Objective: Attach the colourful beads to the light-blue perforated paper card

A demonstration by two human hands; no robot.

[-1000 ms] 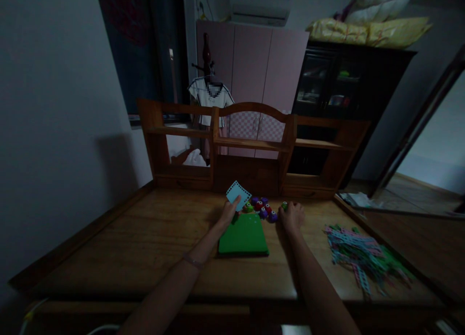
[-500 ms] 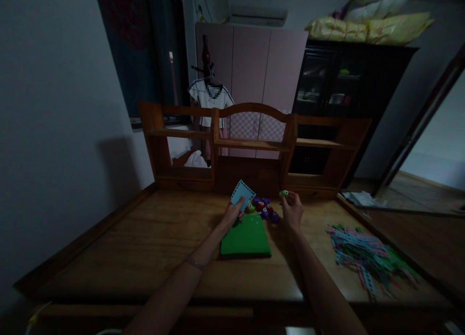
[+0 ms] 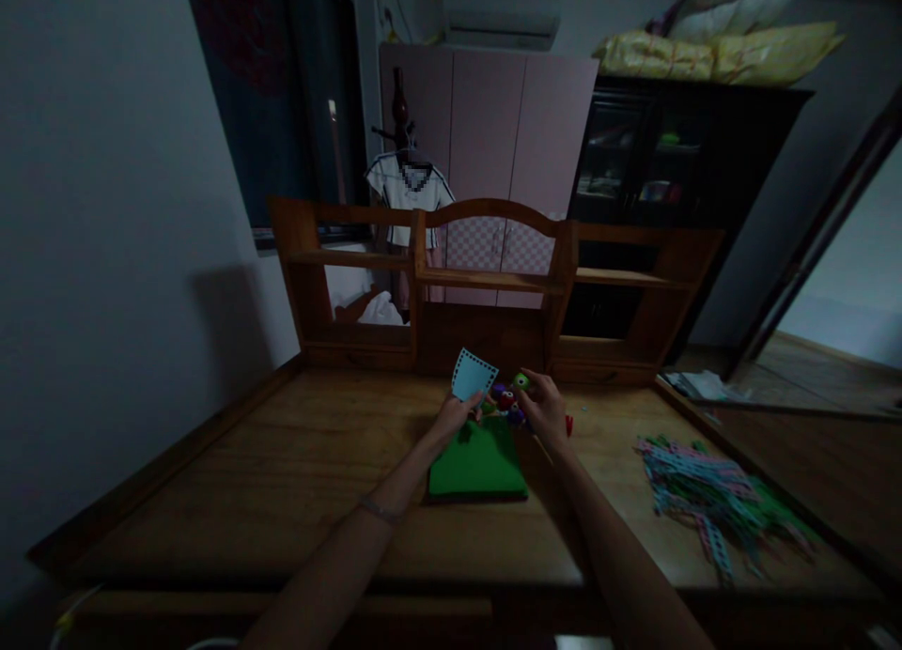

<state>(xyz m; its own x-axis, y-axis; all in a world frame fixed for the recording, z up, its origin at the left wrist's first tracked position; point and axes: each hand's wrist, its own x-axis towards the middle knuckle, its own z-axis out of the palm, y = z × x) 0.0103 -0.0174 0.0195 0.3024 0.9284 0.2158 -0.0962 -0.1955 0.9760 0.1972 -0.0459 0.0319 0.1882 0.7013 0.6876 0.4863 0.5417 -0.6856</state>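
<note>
My left hand [image 3: 458, 415] is closed on a light blue square card [image 3: 472, 376] with a row of dark holes along its edges, held tilted up. Between the fingertips of my right hand [image 3: 546, 408] is a small green ball-like piece with a white eye [image 3: 521, 381]. It is close to the card's right side, apart from it. Below both hands lies a bright green rectangular pad [image 3: 477, 464]. Small red and purple pieces with eyes [image 3: 505, 401] sit behind the pad, partly covered by my right hand. A red piece [image 3: 569, 425] shows just right of that hand.
A pile of pink, blue and green plastic strips [image 3: 705, 490] lies on the right of the wooden table [image 3: 282, 481]. A wooden shelf unit [image 3: 493, 279] stands along the back edge. A raised rim runs down the table's right side.
My right hand has moved left with the green piece, towards the card. The card in my left hand has shifted slightly. A red piece right of my right hand now shows.
</note>
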